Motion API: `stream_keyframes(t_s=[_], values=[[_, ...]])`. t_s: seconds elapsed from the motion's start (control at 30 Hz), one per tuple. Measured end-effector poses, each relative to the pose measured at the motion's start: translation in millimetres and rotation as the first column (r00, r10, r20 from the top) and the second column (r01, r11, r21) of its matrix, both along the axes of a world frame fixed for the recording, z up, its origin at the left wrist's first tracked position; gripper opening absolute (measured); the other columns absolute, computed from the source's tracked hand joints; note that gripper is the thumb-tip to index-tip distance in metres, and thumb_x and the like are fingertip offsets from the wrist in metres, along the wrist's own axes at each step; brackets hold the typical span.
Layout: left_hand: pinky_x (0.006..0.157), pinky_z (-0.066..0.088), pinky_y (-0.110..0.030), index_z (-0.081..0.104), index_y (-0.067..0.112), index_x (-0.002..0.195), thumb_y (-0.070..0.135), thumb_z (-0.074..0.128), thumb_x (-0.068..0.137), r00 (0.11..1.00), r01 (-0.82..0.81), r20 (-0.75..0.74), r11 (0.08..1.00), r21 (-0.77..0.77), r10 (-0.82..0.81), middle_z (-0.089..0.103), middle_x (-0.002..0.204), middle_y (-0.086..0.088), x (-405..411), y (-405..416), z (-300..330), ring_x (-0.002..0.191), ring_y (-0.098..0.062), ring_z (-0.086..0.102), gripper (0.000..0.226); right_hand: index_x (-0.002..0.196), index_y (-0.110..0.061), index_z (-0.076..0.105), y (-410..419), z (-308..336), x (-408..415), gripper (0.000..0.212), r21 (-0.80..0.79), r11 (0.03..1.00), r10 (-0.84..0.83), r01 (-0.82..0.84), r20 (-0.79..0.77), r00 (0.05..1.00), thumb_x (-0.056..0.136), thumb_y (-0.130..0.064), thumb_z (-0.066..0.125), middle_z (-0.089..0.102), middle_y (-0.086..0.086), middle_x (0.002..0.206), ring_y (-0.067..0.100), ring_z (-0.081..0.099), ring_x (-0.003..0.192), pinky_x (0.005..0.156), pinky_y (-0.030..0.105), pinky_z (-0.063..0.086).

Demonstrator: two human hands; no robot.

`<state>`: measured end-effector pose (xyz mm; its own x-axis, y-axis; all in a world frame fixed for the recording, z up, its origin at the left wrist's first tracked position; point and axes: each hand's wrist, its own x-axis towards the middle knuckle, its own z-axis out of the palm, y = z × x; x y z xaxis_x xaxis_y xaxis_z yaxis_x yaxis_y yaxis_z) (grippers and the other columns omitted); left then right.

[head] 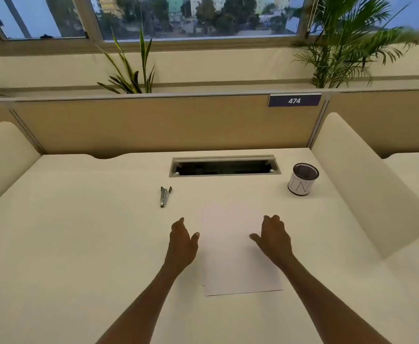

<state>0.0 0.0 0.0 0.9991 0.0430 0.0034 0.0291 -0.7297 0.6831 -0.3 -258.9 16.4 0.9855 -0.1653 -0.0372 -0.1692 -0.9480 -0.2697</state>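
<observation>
A white sheet of paper (233, 247) lies flat on the cream desk (79, 244), with a second sheet's edge showing at its lower left corner. My left hand (182, 240) hovers at the paper's left edge, fingers relaxed and thumb spread, holding nothing. My right hand (274, 238) is over the paper's right side, fingers loosely bent, thumb out, also holding nothing. A small metal stapler (164, 196) lies on the desk beyond my left hand.
A mesh pen cup (302, 179) with a white label stands at the back right. A cable slot (224, 166) opens in the desk's far middle. Padded side dividers (362, 177) flank the desk; a tan partition with plate 474 (294, 100) closes the back.
</observation>
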Motion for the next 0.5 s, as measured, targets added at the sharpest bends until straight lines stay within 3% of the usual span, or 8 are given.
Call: stream_keyframes(t_s=[0.23, 0.33, 0.5], values=[[0.107, 0.032, -0.038, 0.023, -0.006, 0.141, 0.021, 0.057, 0.091, 0.987, -0.087, -0.139, 0.994, -0.061, 0.078, 0.029, 0.145, -0.019, -18.7, -19.7, -17.4, 0.133, -0.033, 0.036, 0.067, 0.113, -0.004, 0.045, 3.5, -18.5, -8.7, 0.057, 0.001, 0.993, -0.121, 0.122, -0.132, 0.984, 0.083, -0.047, 0.068, 0.047, 0.013, 0.115, 0.029, 0.051, 0.105, 0.068, 0.033, 0.047], [0.107, 0.032, -0.035, 0.028, -0.009, 0.138, 0.02, 0.062, 0.087, 0.985, -0.098, -0.149, 0.994, -0.054, 0.089, 0.03, 0.144, -0.018, -24.7, -26.0, -23.8, 0.131, -0.032, 0.039, 0.067, 0.116, -0.003, 0.042, 5.5, -26.9, -11.6, 0.064, 0.018, 0.987, -0.153, 0.158, -0.17, 0.974, 0.082, -0.049, 0.069, 0.047, 0.014, 0.116, 0.029, 0.05, 0.106, 0.07, 0.033, 0.049], [0.105, 0.038, -0.042, 0.027, -0.006, 0.139, 0.006, 0.069, 0.078, 0.986, -0.127, -0.121, 0.988, -0.086, 0.116, 0.04, 0.13, -0.02, -35.7, -34.4, -29.3, 0.121, -0.034, 0.045, 0.075, 0.12, -0.001, 0.039, 13.6, -34.7, -10.2, 0.075, -0.018, 0.969, -0.244, 0.245, -0.211, 0.947, 0.077, -0.054, 0.071, 0.049, 0.015, 0.116, 0.028, 0.05, 0.106, 0.073, 0.036, 0.052]])
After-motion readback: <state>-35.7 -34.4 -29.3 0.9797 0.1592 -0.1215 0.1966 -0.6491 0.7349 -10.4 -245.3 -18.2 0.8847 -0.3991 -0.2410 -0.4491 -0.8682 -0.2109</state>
